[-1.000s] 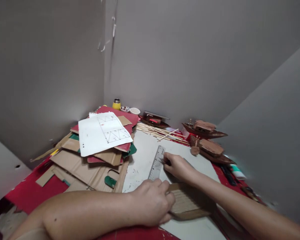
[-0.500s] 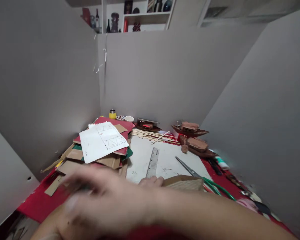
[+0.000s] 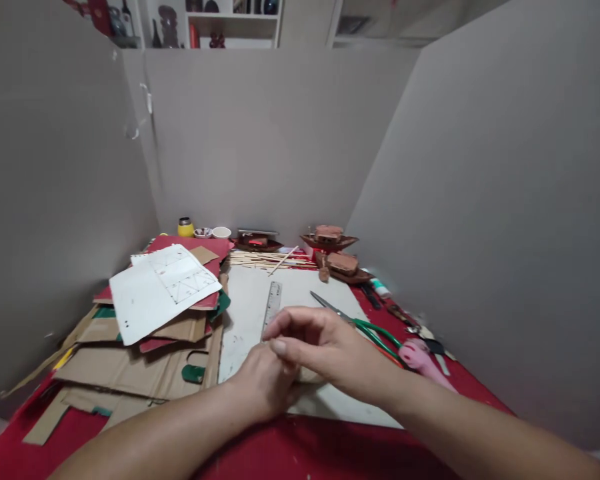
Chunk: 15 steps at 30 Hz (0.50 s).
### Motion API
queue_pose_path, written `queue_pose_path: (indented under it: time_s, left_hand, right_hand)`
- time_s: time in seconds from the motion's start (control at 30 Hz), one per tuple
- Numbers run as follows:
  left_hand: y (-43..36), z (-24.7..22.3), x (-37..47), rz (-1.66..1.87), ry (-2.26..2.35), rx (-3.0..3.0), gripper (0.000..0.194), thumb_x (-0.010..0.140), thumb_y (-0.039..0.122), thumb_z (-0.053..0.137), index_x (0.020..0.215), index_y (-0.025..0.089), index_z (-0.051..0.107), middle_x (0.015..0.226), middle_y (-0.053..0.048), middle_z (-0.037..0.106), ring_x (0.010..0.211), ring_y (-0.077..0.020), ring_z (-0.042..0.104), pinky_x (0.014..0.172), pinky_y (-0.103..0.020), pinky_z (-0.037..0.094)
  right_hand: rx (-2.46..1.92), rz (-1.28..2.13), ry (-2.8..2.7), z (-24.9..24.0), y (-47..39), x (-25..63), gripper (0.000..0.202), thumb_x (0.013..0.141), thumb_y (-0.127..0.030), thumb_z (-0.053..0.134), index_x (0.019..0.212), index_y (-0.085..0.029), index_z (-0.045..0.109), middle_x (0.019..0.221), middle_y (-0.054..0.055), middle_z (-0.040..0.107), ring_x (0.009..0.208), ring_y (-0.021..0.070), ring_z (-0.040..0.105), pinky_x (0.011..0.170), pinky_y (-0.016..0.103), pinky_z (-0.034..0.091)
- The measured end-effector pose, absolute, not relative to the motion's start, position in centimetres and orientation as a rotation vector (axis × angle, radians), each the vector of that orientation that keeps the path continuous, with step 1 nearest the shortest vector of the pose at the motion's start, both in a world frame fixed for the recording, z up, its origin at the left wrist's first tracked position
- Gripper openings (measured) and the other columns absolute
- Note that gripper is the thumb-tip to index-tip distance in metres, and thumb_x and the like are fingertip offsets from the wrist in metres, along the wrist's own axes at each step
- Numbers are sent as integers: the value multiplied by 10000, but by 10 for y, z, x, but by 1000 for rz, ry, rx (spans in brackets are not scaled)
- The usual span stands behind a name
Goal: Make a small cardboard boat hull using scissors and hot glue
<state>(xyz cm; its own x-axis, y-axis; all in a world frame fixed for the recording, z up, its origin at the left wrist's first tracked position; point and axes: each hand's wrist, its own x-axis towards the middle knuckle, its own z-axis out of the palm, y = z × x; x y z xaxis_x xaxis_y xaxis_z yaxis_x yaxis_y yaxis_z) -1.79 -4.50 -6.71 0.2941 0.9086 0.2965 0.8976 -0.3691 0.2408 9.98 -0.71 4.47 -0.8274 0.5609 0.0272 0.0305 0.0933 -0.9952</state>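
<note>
Over the white board (image 3: 245,313), my two hands meet near its front edge. My right hand (image 3: 325,343) arches across my left hand (image 3: 265,379), its fingers curled and its thumb close to the fingertips. Whatever may sit in that pinch is too small or hidden to make out. The fingers of my left hand are covered by the right one. A piece of cardboard (image 3: 311,376) shows partly under the hands. Just beyond them a clear ruler (image 3: 273,300) lies on the board. Green-handled scissors (image 3: 363,325) rest to the right, blades pointing away.
Stacked cardboard (image 3: 125,370) fills the left side, topped by a drawn sheet (image 3: 165,287). Thin wooden sticks (image 3: 270,261) lie at the back. Model boats (image 3: 343,263) stand behind, right. A pink tool (image 3: 423,360) lies on the red cloth (image 3: 260,453). Grey panels enclose the table.
My right hand has swung from the left, where it was blurred, back onto my left hand. The view has turned rightward, so the table's things appear farther left.
</note>
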Motion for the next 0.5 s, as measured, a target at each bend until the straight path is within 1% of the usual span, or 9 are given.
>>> queue_pose_path:
  time_s: [0.03, 0.07, 0.1, 0.13, 0.17, 0.23, 0.37, 0.43, 0.5]
  left_hand:
    - [-43, -68, -20, 567, 1679, 2531, 361, 884, 326, 534, 1216, 193, 582, 1147, -34, 642, 1033, -237, 607, 866, -344, 513]
    - [-42, -69, -21, 536, 1651, 2542, 352, 873, 298, 541, 1206, 195, 584, 1158, -58, 642, 1032, -241, 608, 875, -363, 513]
    - [-41, -69, -22, 509, 1667, 2540, 369, 863, 290, 551, 1214, 176, 571, 1214, -106, 616, 1064, -262, 594, 893, -399, 507]
    - [-41, -69, -23, 448, 1717, 2536, 392, 855, 299, 561, 1230, 183, 553, 1296, -136, 568, 1124, -284, 565, 921, -431, 492]
    - [-41, -68, -23, 378, 1744, 2542, 397, 858, 308, 558, 1234, 182, 543, 1361, -158, 516, 1185, -302, 527, 951, -454, 470]
    - [-42, -66, -22, 279, 1803, 2538, 367, 871, 303, 541, 1221, 194, 546, 1415, -159, 467, 1220, -309, 501, 964, -460, 456]
    - [-40, -63, -20, 241, 1857, 2525, 409, 851, 235, 539, 1259, 198, 529, 1422, -150, 469, 1188, -301, 525, 943, -441, 468]
    - [-38, -63, -21, 260, 1879, 2521, 393, 852, 213, 520, 1244, 192, 542, 1396, -155, 494, 1161, -296, 545, 932, -433, 475]
    - [-36, -64, -22, 287, 1912, 2516, 374, 854, 210, 508, 1224, 187, 555, 1371, -160, 515, 1143, -294, 559, 919, -426, 483]
  right_hand:
    - [-632, 1781, -1963, 39, -4, 112, 176, 779, -316, 685, 829, -154, 641, 624, -28, 568, 554, 87, 503, 544, 201, 418]
    - [-656, 1778, -1944, 32, -3, 122, 192, 786, -332, 684, 838, -151, 645, 637, -21, 581, 565, 91, 513, 558, 206, 430]
    - [-660, 1773, -1936, 25, -3, 131, 198, 793, -338, 680, 852, -151, 649, 678, -7, 606, 596, 98, 533, 584, 213, 444]
    - [-665, 1774, -1945, 17, -5, 139, 195, 805, -338, 667, 857, -151, 650, 714, 2, 618, 614, 100, 540, 592, 212, 445]
    - [-682, 1773, -1972, 9, -7, 146, 189, 816, -335, 652, 857, -150, 649, 697, -3, 610, 595, 94, 532, 579, 207, 437]
    - [-719, 1777, -2051, -4, -12, 158, 179, 833, -323, 623, 862, -148, 646, 645, -15, 589, 557, 91, 524, 540, 195, 417]
    - [-763, 1796, -2074, -19, -17, 182, 206, 839, -339, 603, 866, -139, 642, 655, -1, 593, 571, 103, 543, 527, 197, 415]
    - [-849, 1708, -2052, -22, -16, 197, 218, 852, -349, 590, 880, -138, 639, 649, -3, 583, 584, 110, 549, 559, 214, 427]
    - [-970, 1524, -2033, -24, -12, 214, 220, 877, -357, 559, 900, -151, 635, 670, 1, 587, 614, 124, 557, 593, 233, 443]
